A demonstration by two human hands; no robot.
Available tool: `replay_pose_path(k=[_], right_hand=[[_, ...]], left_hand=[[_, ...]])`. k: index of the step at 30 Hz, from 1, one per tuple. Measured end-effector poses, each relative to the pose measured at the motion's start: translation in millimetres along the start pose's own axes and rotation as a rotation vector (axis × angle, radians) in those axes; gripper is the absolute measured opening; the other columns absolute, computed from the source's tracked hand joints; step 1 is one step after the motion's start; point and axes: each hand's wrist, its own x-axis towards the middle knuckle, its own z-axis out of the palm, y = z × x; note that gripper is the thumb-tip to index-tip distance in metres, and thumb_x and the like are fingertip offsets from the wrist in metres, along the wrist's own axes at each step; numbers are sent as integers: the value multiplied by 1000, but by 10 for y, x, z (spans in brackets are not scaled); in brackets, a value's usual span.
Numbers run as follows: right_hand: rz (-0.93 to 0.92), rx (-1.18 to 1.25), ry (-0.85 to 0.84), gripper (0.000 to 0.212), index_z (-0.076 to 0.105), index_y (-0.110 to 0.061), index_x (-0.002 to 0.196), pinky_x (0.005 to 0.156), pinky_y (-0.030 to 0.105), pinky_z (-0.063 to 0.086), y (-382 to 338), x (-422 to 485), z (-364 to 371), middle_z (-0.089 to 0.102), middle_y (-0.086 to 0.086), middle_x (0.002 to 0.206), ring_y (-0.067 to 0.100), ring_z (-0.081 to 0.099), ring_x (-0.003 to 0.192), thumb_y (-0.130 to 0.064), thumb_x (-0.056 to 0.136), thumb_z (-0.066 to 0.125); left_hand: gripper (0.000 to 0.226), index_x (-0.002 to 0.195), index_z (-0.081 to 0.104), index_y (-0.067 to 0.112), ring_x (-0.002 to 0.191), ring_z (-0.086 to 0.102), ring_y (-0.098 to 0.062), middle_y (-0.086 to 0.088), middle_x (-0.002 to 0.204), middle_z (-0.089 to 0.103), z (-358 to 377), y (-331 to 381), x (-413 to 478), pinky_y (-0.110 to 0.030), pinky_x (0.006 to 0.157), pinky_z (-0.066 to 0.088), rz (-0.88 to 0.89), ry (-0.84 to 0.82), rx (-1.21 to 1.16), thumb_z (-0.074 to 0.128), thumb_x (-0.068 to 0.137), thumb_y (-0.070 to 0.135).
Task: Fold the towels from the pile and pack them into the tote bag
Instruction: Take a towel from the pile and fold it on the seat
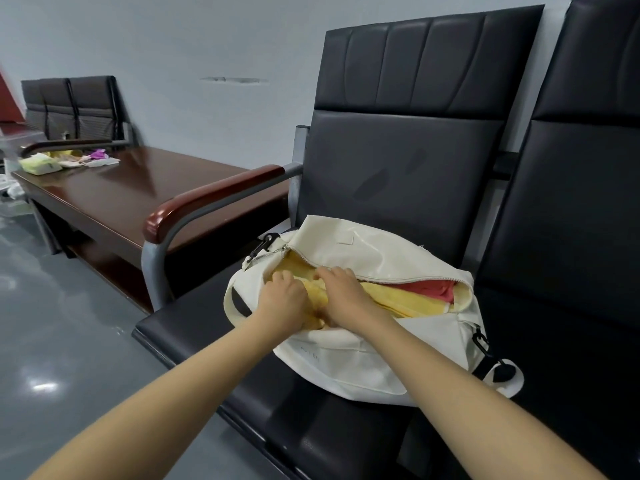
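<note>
Fingers (334, 273) partly sunk in yellow towel (391, 300), tote bag (363, 372) print unreadable, clutter (62, 161) on far table (117, 195) blurred

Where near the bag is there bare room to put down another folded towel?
Free: the neighbouring seat right of the tote bag, the bag's seat at its front-left, the wooden table's near end. Crowded: the bag's mouth, with left hand, right hand, yellow towel, red towel; clutter on the table's far end.

A yellow terry towel (391, 301) and a red towel (433, 289) crowd the unzipped mouth of the white fabric tote bag (363, 368). The black padded seat (214, 327) in front lies open; the wood-capped metal armrest (207, 199) blocks the left.
</note>
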Motion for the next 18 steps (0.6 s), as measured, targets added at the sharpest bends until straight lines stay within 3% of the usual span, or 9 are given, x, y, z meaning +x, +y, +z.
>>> replay_pose_path(k=[4,8,11,14,18], right_hand=[[-172,-8,-77,58,47,-20,139,95,30,38,50,-40,55,46,5,137,25,40,127,0,85,55],[-216,-60,-147,63,37,-28,146,100,31,36,118,-52,60,39,0,145,23,36,131,-4,91,54],[-243,-126,-164,61,37,-29,146,99,33,38,91,-44,85,37,4,145,26,35,130,-3,92,48],[-199,-197,-156,58,38,-26,146,100,42,41,31,11,140,39,10,142,31,36,128,-4,93,47],[-149,-190,-186,60,37,-26,146,102,42,39,1,46,101,39,10,142,33,38,128,-1,92,45]], left_hand=[[53,128,43,3,117,48,-25,-8,123,52,160,18,-62,-44,119,8,-42,32,100,40,96,45],[81,148,16,1,141,27,-23,-11,154,27,354,-32,-49,-54,116,3,-154,-3,-99,40,94,56],[86,151,5,2,148,9,-22,-11,160,11,433,-41,-64,-55,115,-6,-144,-24,-76,35,94,60],[88,152,3,5,148,6,-20,-9,161,7,497,-43,-37,-53,115,-8,-155,-19,-141,34,93,63],[91,152,7,7,148,8,-19,-8,160,9,484,-37,4,-55,114,-11,-143,-12,-202,37,90,66]])
